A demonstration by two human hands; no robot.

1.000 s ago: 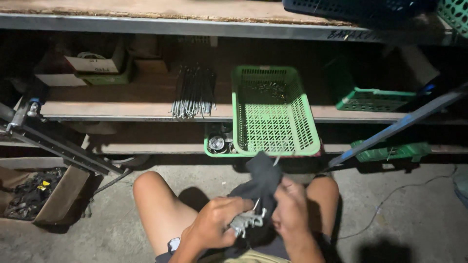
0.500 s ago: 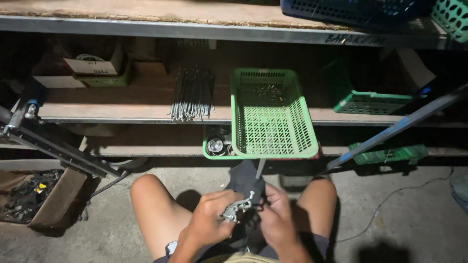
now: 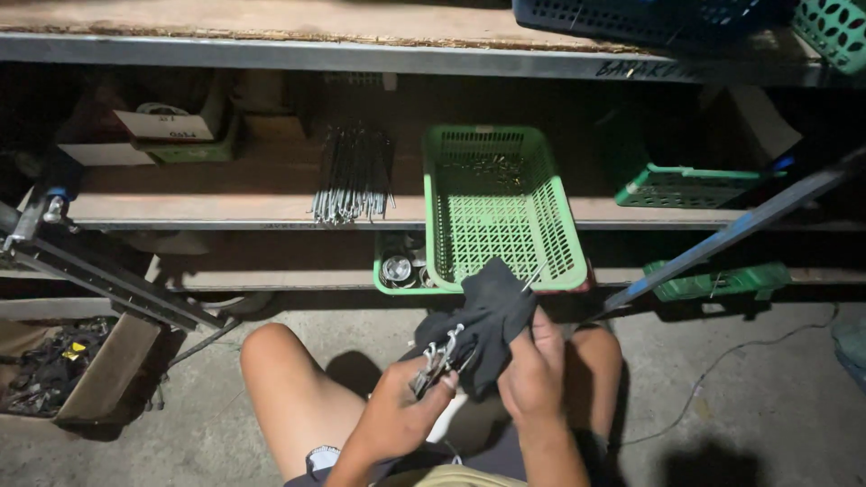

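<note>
Spanning the whole width up top, wooden shelf (image 3: 271, 22) edged in grey metal, a dark blue crate (image 3: 649, 18) and a green perforated basket (image 3: 834, 32) resting on it at the right; lower shelf (image 3: 225, 209) running beneath, carrying a bundle of thin metal rods (image 3: 354, 176) hanging over its edge

Leaning on that lower shelf's edge, large green mesh basket (image 3: 496, 212), tilted toward the floor, a small round metal part (image 3: 397, 268) tucked just beside its left corner

Sitting at far left of the lower shelf, white rectangular box with a handwritten label (image 3: 171, 122) atop a flat green box (image 3: 185, 151); open cardboard box (image 3: 90, 374) of dark bits on the floor below

Gripping a black cloth (image 3: 487, 320) above the bare knees, right hand (image 3: 534, 379), fingers closed around its lower fold; raised higher and nearer the basket than half a second ago

Pinching a small metal part (image 3: 437, 356) against the cloth, left hand (image 3: 401, 417), fingers closed on it, shifted right since the earlier frame
</note>
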